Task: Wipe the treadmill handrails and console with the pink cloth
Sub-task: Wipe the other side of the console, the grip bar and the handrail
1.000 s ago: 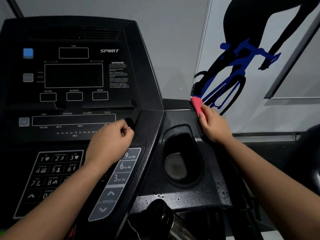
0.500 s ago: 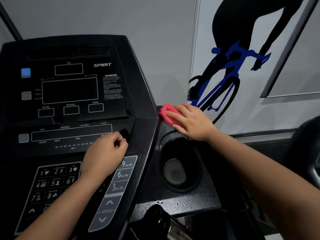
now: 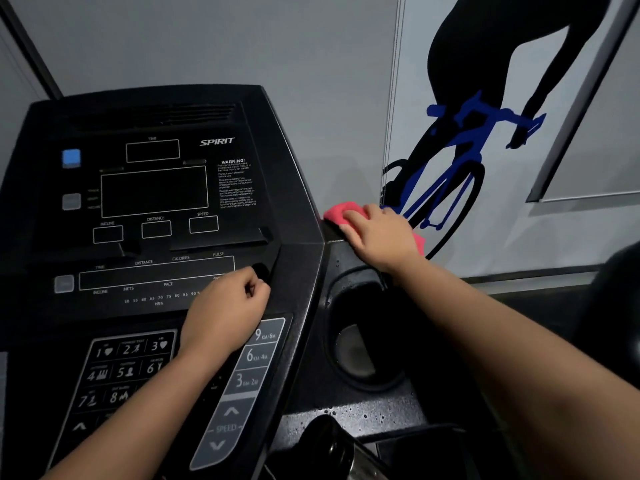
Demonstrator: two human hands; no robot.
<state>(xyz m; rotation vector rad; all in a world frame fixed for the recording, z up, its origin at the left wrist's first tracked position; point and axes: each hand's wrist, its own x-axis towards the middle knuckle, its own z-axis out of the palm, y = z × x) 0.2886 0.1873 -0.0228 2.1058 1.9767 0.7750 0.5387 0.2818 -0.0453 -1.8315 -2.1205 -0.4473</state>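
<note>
Surface: black treadmill console (image 3: pixel 166 188), water droplets on its right tray by one cup well (image 3: pixel 367 337) | Room: grey wall, one cyclist mural (image 3: pixel 478 133) | Right hand (image 3: pixel 381 237) flat, pressing one pink cloth (image 3: pixel 337 213) onto tray's far edge | Left hand (image 3: pixel 225 313) curled, resting on console, holding nothing visible

I see a grey wall (image 3: pixel 242 46) ahead — on its right hangs a poster (image 3: pixel 485 140) of a black cyclist silhouette on a blue bicycle. At the bottom edge lies a dark bottle-like object (image 3: pixel 332 448) — blurred.
</note>
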